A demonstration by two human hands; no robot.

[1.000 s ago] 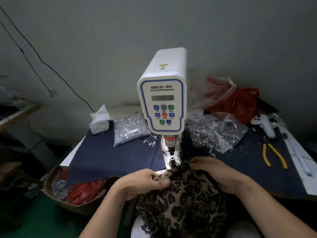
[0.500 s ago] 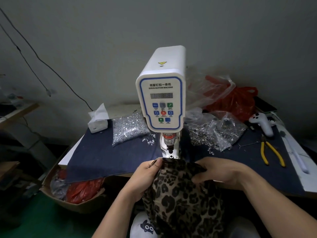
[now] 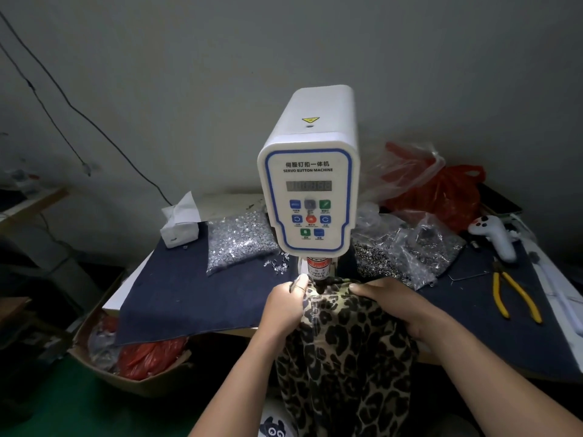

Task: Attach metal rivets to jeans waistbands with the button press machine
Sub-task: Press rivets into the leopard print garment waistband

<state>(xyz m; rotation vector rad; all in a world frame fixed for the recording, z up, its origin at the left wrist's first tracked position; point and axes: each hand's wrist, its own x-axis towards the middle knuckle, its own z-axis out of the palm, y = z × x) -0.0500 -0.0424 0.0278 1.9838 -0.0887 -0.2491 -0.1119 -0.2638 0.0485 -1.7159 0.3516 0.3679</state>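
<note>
Gray wall (image 3: 189,74) is standing behind my table (image 3: 124,298), and a dark blue cloth (image 3: 195,298) is lying flat on it. I am holding soft spotted jeans (image 3: 344,335) under the white, smooth press (image 3: 310,184). My left hand (image 3: 282,302) is pinching the cloth edge, and my right hand (image 3: 400,305) is gripping the other side. Shiny little rivets (image 3: 236,238) are sitting in a crinkly clear bag beside the press. Yellow pliers (image 3: 514,298) are lying far right. The press tip is touching the waistband; I cannot tell if a rivet is under it.
</note>
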